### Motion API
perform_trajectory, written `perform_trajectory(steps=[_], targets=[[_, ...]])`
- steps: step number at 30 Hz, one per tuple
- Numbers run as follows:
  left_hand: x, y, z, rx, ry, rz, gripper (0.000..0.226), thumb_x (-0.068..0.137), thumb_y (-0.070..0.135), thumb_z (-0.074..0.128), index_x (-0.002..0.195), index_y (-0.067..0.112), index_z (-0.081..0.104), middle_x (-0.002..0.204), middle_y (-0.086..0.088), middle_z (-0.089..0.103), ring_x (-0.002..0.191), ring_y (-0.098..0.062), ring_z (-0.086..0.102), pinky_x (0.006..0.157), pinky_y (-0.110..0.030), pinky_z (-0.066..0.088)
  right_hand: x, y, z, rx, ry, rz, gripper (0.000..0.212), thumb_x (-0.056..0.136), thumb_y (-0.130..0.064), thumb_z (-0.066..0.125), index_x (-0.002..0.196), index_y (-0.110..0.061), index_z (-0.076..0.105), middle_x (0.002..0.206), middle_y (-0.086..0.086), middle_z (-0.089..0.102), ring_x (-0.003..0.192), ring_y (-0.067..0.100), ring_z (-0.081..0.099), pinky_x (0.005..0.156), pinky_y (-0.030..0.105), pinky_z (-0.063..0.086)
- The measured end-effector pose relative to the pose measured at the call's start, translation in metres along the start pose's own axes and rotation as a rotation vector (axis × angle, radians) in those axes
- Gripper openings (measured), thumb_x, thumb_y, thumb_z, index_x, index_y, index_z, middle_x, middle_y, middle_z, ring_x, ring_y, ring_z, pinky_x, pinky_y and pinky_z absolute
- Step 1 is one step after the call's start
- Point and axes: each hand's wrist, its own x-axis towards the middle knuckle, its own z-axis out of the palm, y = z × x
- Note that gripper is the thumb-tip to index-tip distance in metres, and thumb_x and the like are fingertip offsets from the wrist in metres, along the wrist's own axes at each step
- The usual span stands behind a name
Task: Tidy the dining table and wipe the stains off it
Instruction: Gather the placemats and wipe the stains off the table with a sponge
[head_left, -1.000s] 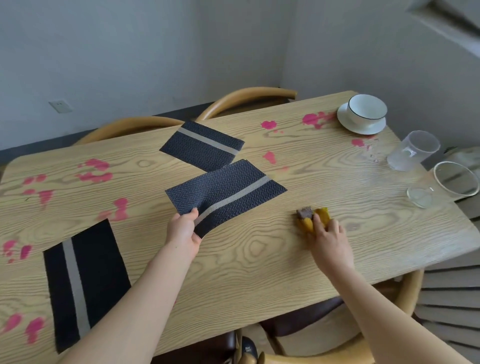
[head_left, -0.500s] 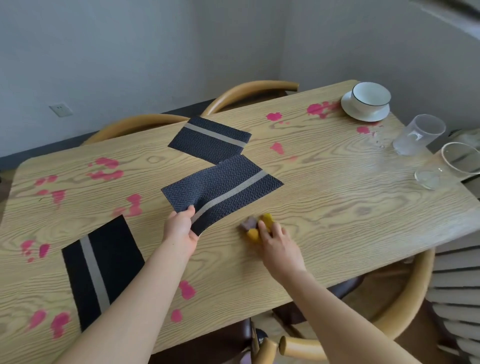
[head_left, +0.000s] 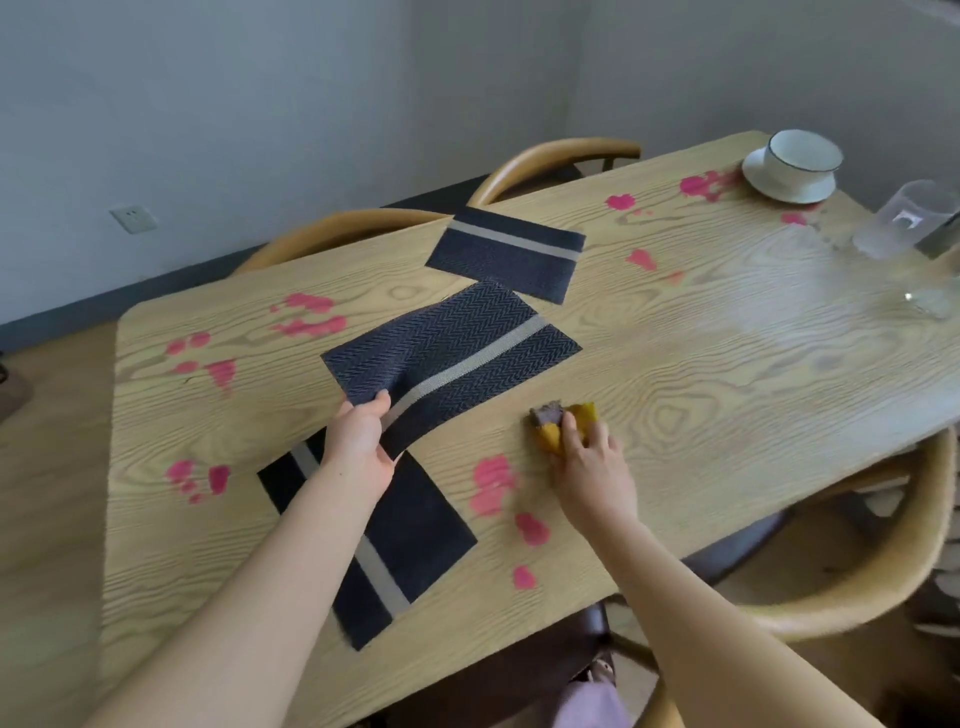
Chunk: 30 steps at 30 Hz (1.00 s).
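We see left hand (head_left: 363, 441) still pinching raised placemat (head_left: 457, 358) mid-surface | right hand (head_left: 592, 467) grips sponge (head_left: 563, 423), slid toward 9 o'clock across surface (head_left: 727, 364), now near pink stains (head_left: 491, 480) at 6 o'clock

Pink stains (head_left: 491, 483) spot the wooden table (head_left: 701, 374), a striped placemat (head_left: 457, 348) lifted, a sponge (head_left: 551, 438) apparently touching wood.

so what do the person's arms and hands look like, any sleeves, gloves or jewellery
Both are bare. The left arm and the right arm show no sleeve anywhere up to the edge of the picture. The left hand and the right hand wear no gloves. No watch, bracelet or ring is visible on either side, and there are no markings.
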Motion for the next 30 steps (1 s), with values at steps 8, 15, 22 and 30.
perform_trajectory(steps=[8,15,22,30], targets=[[0.018,0.025,-0.083,0.035,-0.044,-0.016,0.011,0.093,0.016,0.059,0.103,0.018,0.054,0.109,-0.006,0.064,0.093,-0.022,0.063,0.069,-0.035,0.052,-0.027,-0.058,0.022,-0.120,-0.032,-0.046,0.063,0.095,-0.041,0.049,0.149,-0.027,0.021,0.132,0.011,0.037,0.119,0.030,0.040,0.087,0.039,0.046],[0.029,0.049,-0.120,0.385,-0.259,0.039,0.023,0.092,0.013,0.059,0.112,0.021,0.052,0.111,-0.002,0.063,0.095,-0.020,0.061,0.080,-0.037,0.051,-0.038,-0.064,0.001,0.395,0.296,0.216,0.041,0.090,-0.045,0.040,0.106,-0.020,0.068,0.095,0.013,0.059,0.098,0.032,0.056,0.078,0.037,0.043],[0.033,0.064,-0.125,0.952,-0.508,0.155,0.019,0.094,0.010,0.054,0.112,0.011,0.060,0.108,-0.012,0.068,0.088,-0.025,0.064,0.074,-0.031,0.049,-0.065,-0.117,0.004,0.660,0.055,0.407,0.045,0.088,-0.054,0.051,0.074,-0.015,0.068,0.059,0.000,0.069,0.058,0.015,0.063,0.067,0.036,0.056],[0.056,0.059,-0.105,1.280,-0.623,0.326,0.028,0.094,0.018,0.055,0.121,0.012,0.059,0.118,-0.010,0.065,0.102,-0.025,0.060,0.088,-0.033,0.043,-0.086,-0.099,0.024,0.384,-0.038,0.576,0.034,0.078,-0.050,0.065,0.077,-0.016,0.063,0.070,0.000,0.069,0.067,0.019,0.067,0.068,0.037,0.059]])
